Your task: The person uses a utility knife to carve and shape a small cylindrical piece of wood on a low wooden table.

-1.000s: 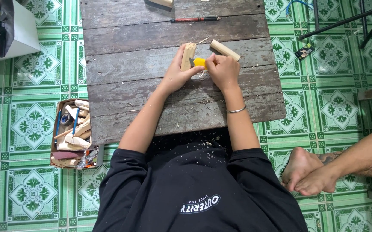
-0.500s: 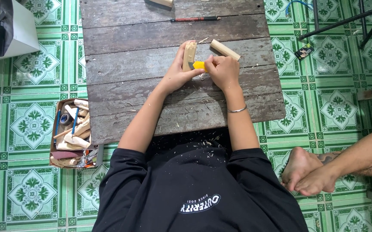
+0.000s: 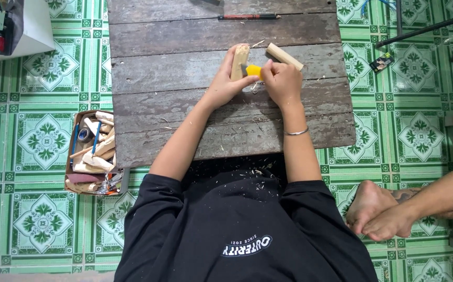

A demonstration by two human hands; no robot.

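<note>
- Left hand curled shut around a pale wood block, thumb pressed at the block's lower side, block lying on the plank table
- Right hand closed tight on a yellow-handled cutter, tip set against the block's right edge; blade itself too small to make out, probably a utility knife
- Hands nearly touching, both over the table's upper middle
- Second wood piece lies tilted just beside the right hand's knuckles, apart from the held block
- Silver bangle on the right wrist
- Red and black pencil near the table's far edge, well apart from the hands
- Wood shavings scattered on the person's black shirt and near the table's front edge
- Cardboard box of wood offcuts and tools on the green tiled floor, left of the table
- Another person's bare feet and forearm at the right edge, on the floor
</note>
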